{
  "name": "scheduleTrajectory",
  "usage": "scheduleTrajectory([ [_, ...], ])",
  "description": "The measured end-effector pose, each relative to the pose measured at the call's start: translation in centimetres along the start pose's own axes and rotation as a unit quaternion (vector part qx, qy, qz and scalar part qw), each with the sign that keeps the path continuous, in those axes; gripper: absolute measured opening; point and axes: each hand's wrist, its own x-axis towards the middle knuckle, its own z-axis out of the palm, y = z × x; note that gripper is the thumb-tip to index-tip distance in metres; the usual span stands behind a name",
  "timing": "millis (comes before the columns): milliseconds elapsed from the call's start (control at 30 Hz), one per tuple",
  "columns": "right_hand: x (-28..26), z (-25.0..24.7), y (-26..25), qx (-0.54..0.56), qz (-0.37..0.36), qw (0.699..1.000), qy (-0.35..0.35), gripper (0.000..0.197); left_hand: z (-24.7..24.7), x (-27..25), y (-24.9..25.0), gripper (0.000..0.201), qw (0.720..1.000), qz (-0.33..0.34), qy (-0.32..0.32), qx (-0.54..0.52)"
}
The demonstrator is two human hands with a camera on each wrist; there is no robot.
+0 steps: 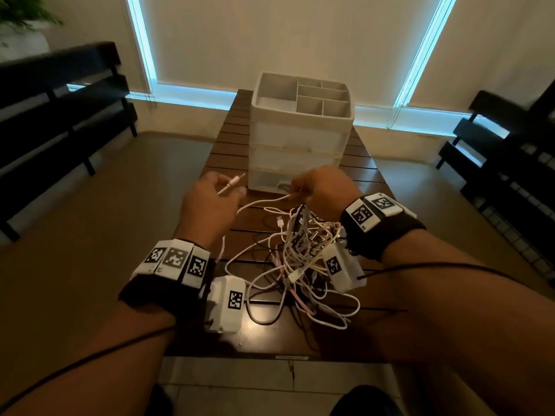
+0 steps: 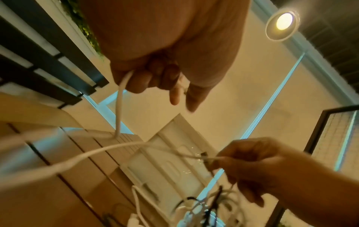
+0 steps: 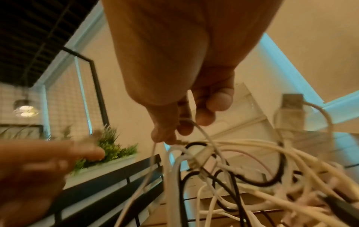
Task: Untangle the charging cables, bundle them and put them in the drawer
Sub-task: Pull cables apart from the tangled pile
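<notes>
A tangle of white, black and pink charging cables [image 1: 300, 262] lies on the brown slatted table [image 1: 228, 145], partly lifted under my right hand. My left hand [image 1: 229, 189] holds one white cable end [image 1: 232, 184], its plug pointing toward the drawer unit; in the left wrist view my left hand's fingers [image 2: 139, 81] curl round that cable [image 2: 118, 110]. My right hand [image 1: 295, 192] pinches a white cable [image 1: 270, 202] just above the tangle, and the right wrist view shows its fingertips [image 3: 165, 135] on thin white strands [image 3: 205, 135]. The white plastic drawer unit [image 1: 300, 151] stands behind both hands, its drawers closed.
The drawer unit's top tray [image 1: 279, 94] has several empty compartments. Black slatted benches stand at the left [image 1: 60, 109] and right [image 1: 504, 163] of the table. A plant [image 1: 21, 13] sits at the far left. Window blinds fill the wall behind.
</notes>
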Motion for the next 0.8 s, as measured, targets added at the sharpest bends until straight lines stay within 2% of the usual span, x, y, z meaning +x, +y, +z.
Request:
scheduleTrajectory([
  [100,0.1,0.3,-0.5,-0.037,-0.030,0.999,-0.008,0.018,0.3,-0.8,2.1,0.036,0.996,0.043,0.016,-0.080],
  [200,0.1,0.8,-0.9,0.010,-0.056,0.998,-0.015,0.017,1.5,-1.4,2.1,0.035,0.993,0.081,-0.051,-0.075],
  [267,-0.1,1.1,-1.1,0.034,-0.079,0.996,-0.005,0.018,2.6,-1.1,1.3,0.042,0.988,0.103,-0.106,-0.036],
  [333,-0.1,1.4,-1.1,0.033,-0.095,0.994,0.031,0.017,3.4,-0.9,0.8,0.053,0.983,0.097,-0.156,-0.018],
  [400,-0.1,1.8,-0.8,0.029,-0.095,0.994,0.051,0.013,3.8,-0.8,0.5,0.056,0.980,0.089,-0.178,-0.019],
  [433,-0.2,2.0,-0.6,0.036,-0.087,0.995,0.041,0.011,3.9,-0.9,0.6,0.053,0.979,0.095,-0.178,-0.015],
  [533,-0.6,2.9,0.5,0.045,-0.055,0.997,-0.039,0.021,3.2,-0.9,1.5,0.037,0.984,0.120,-0.128,-0.041],
  [600,-0.8,3.5,1.3,0.050,-0.019,0.997,-0.062,0.022,2.2,-0.9,2.3,0.038,0.986,0.117,-0.091,-0.073],
  [700,-0.6,3.2,2.6,0.015,0.047,0.998,-0.037,0.017,0.7,-0.1,2.5,0.038,0.990,0.063,-0.057,-0.113],
  [733,-0.6,2.9,3.0,0.011,0.062,0.998,-0.008,0.017,0.3,0.3,2.1,0.039,0.992,0.042,-0.058,-0.104],
  [800,-0.5,2.2,3.4,0.060,0.073,0.994,0.047,0.017,-0.4,1.3,0.6,0.040,0.996,0.006,-0.082,-0.021],
])
